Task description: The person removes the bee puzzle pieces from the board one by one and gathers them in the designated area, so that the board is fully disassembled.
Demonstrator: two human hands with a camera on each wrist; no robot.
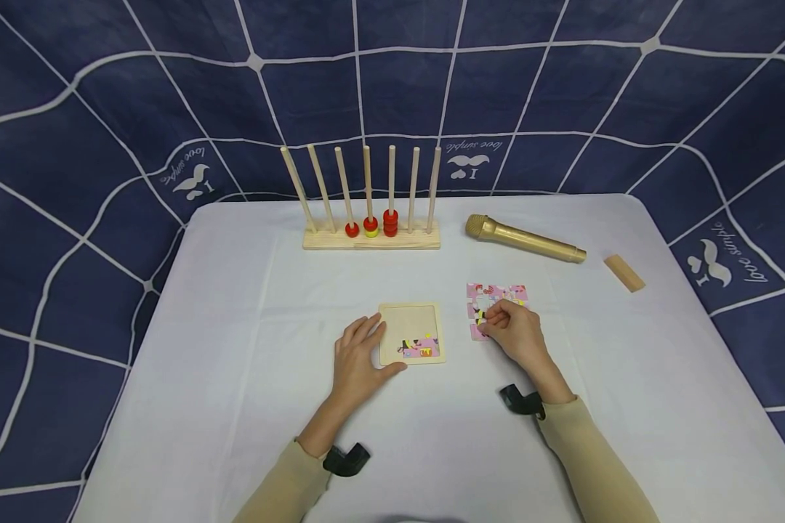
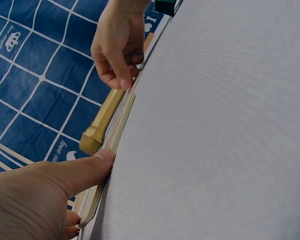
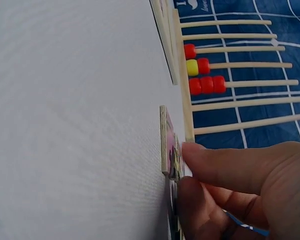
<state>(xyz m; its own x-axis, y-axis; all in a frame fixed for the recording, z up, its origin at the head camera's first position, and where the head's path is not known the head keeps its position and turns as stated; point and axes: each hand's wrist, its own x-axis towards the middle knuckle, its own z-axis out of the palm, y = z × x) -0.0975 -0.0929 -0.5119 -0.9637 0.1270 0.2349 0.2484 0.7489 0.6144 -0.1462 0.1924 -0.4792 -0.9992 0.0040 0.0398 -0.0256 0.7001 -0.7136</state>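
In the head view, a square wooden puzzle tray (image 1: 402,319) lies at the middle of the white table, with several joined pink picture pieces (image 1: 421,351) in its lower right corner. My left hand (image 1: 356,367) rests at its left side, fingers spread along the edge and thumb at the near edge. To its right lie pink puzzle pieces (image 1: 479,292) laid out as a square. Over them my right hand (image 1: 518,333) has thumb and fingertips brought together. The right wrist view has these fingertips pinching a small puzzle piece (image 3: 177,159), partly hidden by the thumb.
A wooden bead stand (image 1: 371,241) with upright rods and several red and yellow beads stands at the back. A gold microphone (image 1: 526,239) lies right of it, and a small flat wooden block (image 1: 624,273) sits farther right. Dark blue cloth (image 1: 340,80) hangs behind the table.
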